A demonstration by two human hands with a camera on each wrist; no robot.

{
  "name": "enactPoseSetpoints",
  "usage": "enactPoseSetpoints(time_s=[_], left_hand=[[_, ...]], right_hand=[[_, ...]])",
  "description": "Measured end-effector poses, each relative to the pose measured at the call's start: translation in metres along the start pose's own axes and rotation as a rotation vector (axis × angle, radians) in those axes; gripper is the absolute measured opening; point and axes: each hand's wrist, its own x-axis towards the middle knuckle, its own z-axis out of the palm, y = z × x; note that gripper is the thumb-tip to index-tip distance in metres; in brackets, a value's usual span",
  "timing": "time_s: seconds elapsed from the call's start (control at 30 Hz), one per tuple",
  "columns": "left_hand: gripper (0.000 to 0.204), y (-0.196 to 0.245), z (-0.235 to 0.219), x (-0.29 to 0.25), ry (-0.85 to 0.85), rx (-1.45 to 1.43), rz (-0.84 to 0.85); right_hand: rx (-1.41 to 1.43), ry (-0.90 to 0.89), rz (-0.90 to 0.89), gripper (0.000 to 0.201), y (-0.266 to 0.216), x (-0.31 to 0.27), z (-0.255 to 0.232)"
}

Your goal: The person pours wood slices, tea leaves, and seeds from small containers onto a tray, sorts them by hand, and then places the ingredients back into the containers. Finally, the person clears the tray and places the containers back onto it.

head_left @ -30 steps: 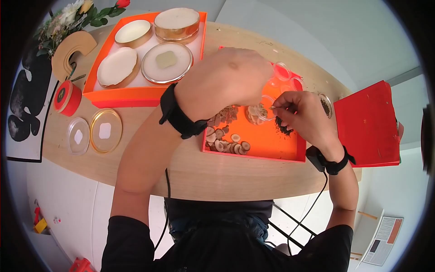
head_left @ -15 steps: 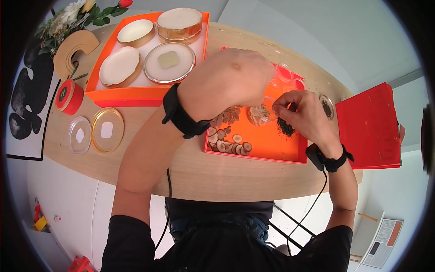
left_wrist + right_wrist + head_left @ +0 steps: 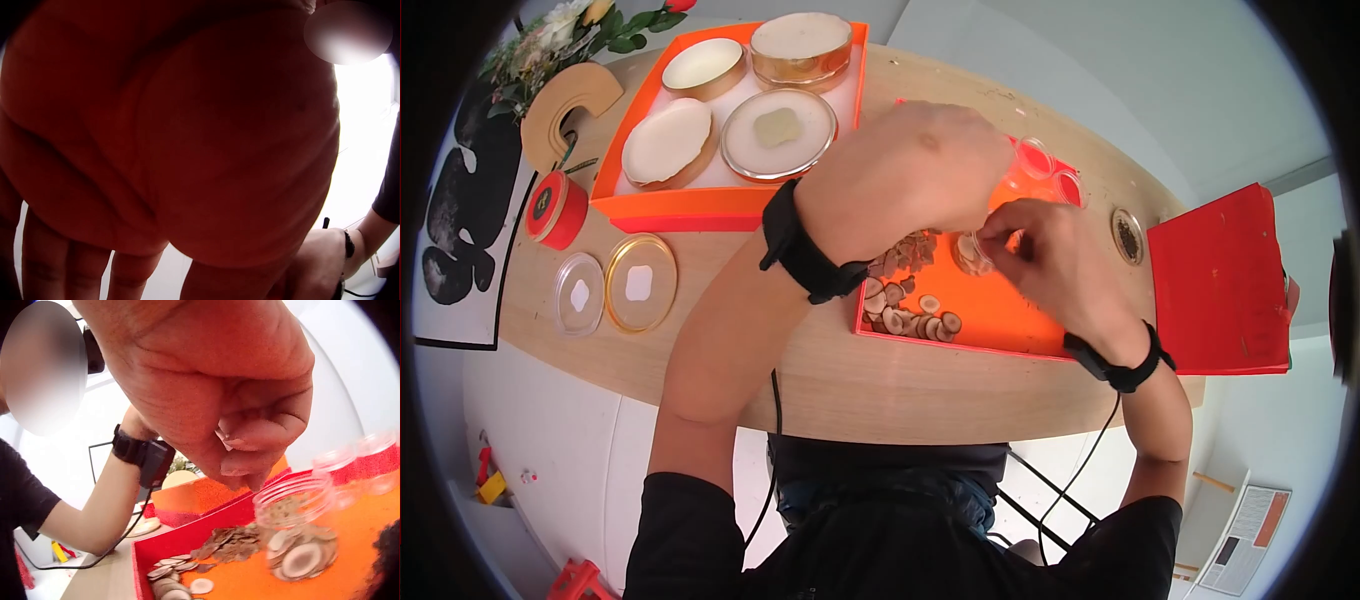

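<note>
**Right hand curled above transparent, round, screw-necked jar**

The jar of pale slices is set in the red-and-orange tray. Whether anything is pinched cannot be told. The left hand is hidden at the fingertips, its grip unclear. The round red tin's label cannot be read.

In the head view, the left hand hides its fingertips and the right hand partly covers the jar; the right wrist view crops a dark heap.
</note>
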Motion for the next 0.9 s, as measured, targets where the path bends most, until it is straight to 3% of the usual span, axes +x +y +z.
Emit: enactPoseSetpoints(time_s=[0.07,0.1,0.17,0.23,0.33,0.47,0.53,0.63,0.9], left_hand=[[0.035,-0.015,0.019,0.000,0.053,-0.007,0.048],[0.024,-0.021,0.030,0.000,0.371,-0.039,0.255],[0.018,-0.028,0.039,0.001,0.683,-0.074,0.461],[0.039,-0.018,0.013,-0.003,0.156,-0.022,0.137],[0.040,-0.023,0.018,-0.009,0.258,-0.059,0.206],[0.040,-0.018,0.018,-0.006,0.270,-0.075,0.172],[0.018,-0.018,0.026,-0.001,0.464,-0.004,0.244],[0.016,-0.019,0.030,0.001,0.530,0.001,0.287],[0.014,-0.018,0.028,0.000,0.499,0.026,0.284]], right_hand=[[0.006,-0.136,-0.056,0.011,-0.014,0.004,0.012],[0.064,-0.213,-0.016,0.011,-0.016,0.007,0.022],[0.127,-0.291,0.025,0.013,-0.015,0.015,0.042],[0.016,-0.333,-0.070,0.017,-0.013,0.023,0.058],[0.041,-0.372,-0.102,0.018,-0.008,0.031,0.071],[-0.002,-0.443,-0.074,0.018,-0.008,0.037,0.073],[0.033,-0.445,-0.079,0.019,-0.006,0.038,0.073],[0.037,-0.483,-0.041,0.020,-0.006,0.039,0.073],[0.211,-0.491,0.053,0.020,-0.007,0.030,0.047]])
